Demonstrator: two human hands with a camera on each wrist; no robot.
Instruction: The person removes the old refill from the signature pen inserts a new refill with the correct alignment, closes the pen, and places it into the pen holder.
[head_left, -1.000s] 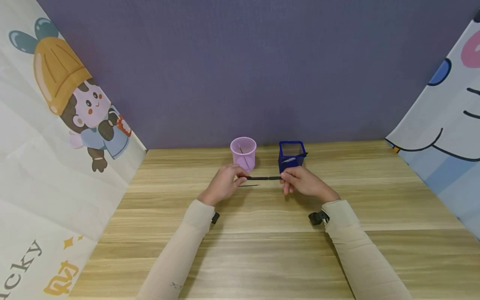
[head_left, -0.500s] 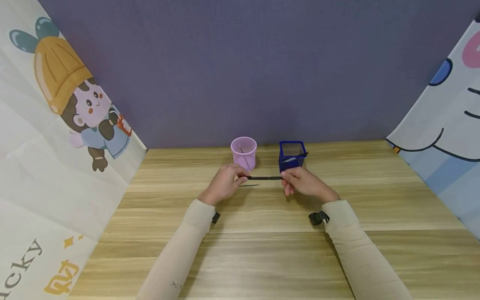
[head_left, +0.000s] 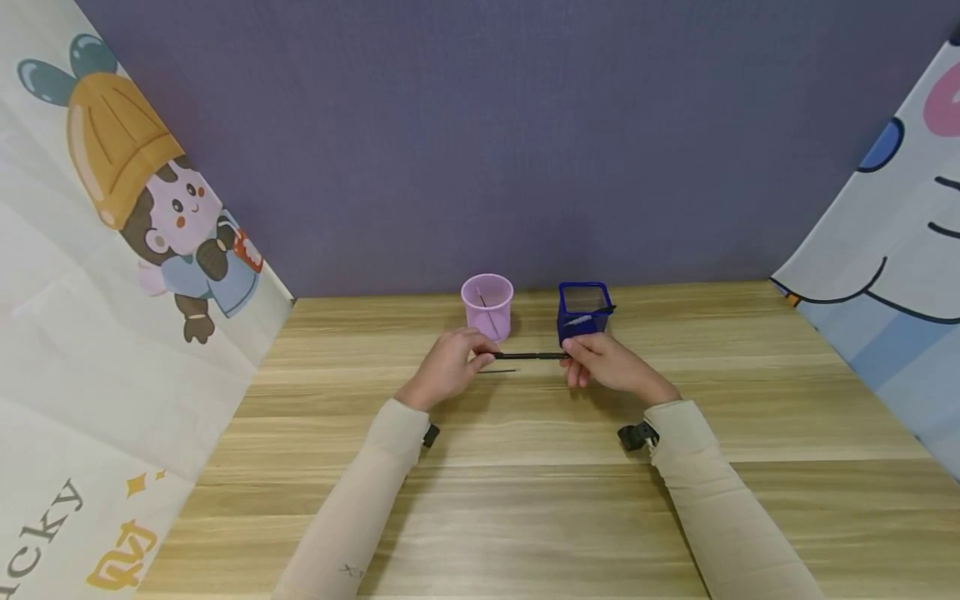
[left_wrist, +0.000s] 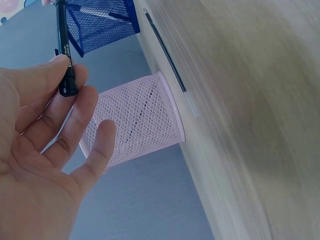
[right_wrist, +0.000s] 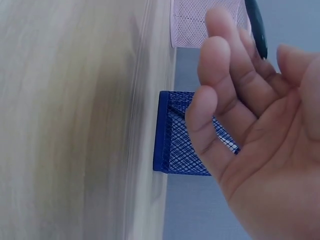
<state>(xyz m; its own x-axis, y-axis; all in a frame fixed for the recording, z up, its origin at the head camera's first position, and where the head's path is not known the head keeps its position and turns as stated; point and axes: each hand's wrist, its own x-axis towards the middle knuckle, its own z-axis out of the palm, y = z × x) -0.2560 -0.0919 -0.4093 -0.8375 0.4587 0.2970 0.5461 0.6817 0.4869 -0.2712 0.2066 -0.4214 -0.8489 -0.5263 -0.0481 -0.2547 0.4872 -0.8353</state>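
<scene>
Between my two hands a slim black pen [head_left: 525,356] lies level above the table, with a narrow break showing near its middle. My left hand [head_left: 450,367] pinches its left end between thumb and fingertips; a clip shows there in the left wrist view. At the other end, the thumb and forefinger of my right hand [head_left: 611,363] pinch the pen, and the remaining fingers are loosely bent. A thin pen refill [left_wrist: 167,55], dark with a clear tip, lies on the table just below the pen.
A pink mesh cup [head_left: 487,321] with a thin dark stick inside stands behind my left hand. Behind my right hand is a square blue mesh holder [right_wrist: 162,132], with a clear-and-black pen part leaning in it. A grey-purple panel [head_left: 525,150] rises at the table's back edge.
The right thumb and fingers shift very slightly at the pen's right end. My left hand, the refill and both containers stay where they were.
</scene>
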